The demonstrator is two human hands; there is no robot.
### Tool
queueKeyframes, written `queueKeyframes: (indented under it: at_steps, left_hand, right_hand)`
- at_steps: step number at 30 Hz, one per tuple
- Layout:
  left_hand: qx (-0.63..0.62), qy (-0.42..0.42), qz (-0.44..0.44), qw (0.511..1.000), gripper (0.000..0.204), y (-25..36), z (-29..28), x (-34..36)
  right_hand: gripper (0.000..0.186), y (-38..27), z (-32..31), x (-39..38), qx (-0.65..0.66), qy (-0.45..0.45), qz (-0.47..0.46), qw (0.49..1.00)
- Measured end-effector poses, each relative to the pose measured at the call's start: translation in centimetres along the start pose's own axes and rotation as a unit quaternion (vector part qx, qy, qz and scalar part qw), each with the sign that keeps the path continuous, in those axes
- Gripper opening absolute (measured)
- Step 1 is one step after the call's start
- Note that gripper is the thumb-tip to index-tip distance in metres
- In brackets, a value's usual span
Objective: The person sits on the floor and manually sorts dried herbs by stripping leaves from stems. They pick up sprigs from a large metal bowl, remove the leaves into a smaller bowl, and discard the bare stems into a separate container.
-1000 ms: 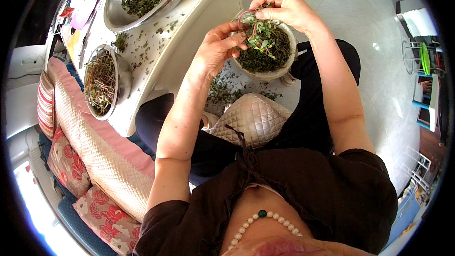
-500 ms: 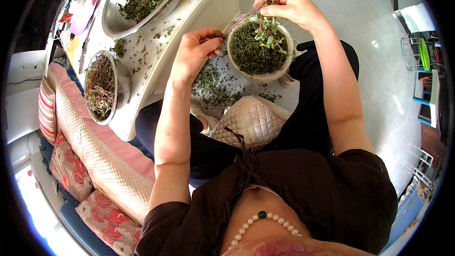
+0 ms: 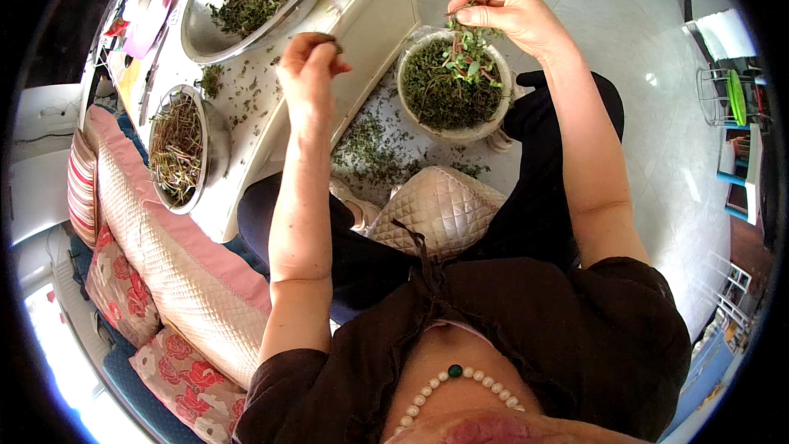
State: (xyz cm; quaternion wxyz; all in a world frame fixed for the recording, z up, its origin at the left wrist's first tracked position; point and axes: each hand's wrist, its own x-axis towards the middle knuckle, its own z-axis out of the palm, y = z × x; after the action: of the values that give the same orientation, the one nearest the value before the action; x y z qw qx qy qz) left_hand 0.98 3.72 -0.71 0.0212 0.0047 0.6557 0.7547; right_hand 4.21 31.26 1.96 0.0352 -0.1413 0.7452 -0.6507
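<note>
My right hand (image 3: 503,13) pinches a leafy green sprig (image 3: 470,53) with reddish stems, which hangs over a pale round tub (image 3: 462,133). Small dark green leaves (image 3: 444,99) fill the tub. Over the edge of the white table (image 3: 362,49), my left hand (image 3: 311,74) has its fingers drawn together; a small dark bit shows at the fingertips, too small to name. Past that hand, a large steel bowl (image 3: 200,37) on the table holds a heap of green leaves (image 3: 263,0). A smaller steel bowl (image 3: 216,148) is full of bare stems (image 3: 177,148).
Loose leaves lie scattered on the table and on the floor (image 3: 374,148) between my feet. A quilted cream cushion (image 3: 444,210) is between my legs. To the left stands a sofa with a quilted cover (image 3: 173,238) and floral pillows (image 3: 185,374). Racks (image 3: 723,99) line the right side.
My left hand has moved left and away from the sprig, over the table edge. The reddish stem stretched between my hands no longer shows. My right hand has barely moved.
</note>
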Motion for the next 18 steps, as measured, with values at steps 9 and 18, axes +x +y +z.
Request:
queueKeyframes:
  at_steps: [9, 18]
  left_hand:
    - [-0.186, -0.144, -0.095, 0.967, 0.008, -0.9, 2.2, -0.6]
    - [0.105, -0.115, 0.1, 0.983, 0.009, -0.7, 3.2, -2.1]
  right_hand:
    - [0.019, 0.4, 1.3, 0.4, -0.01, -0.058, 0.051, 0.997]
    - [0.021, 2.2, 5.9, 1.1, 0.131, 0.059, 0.044, 0.989]
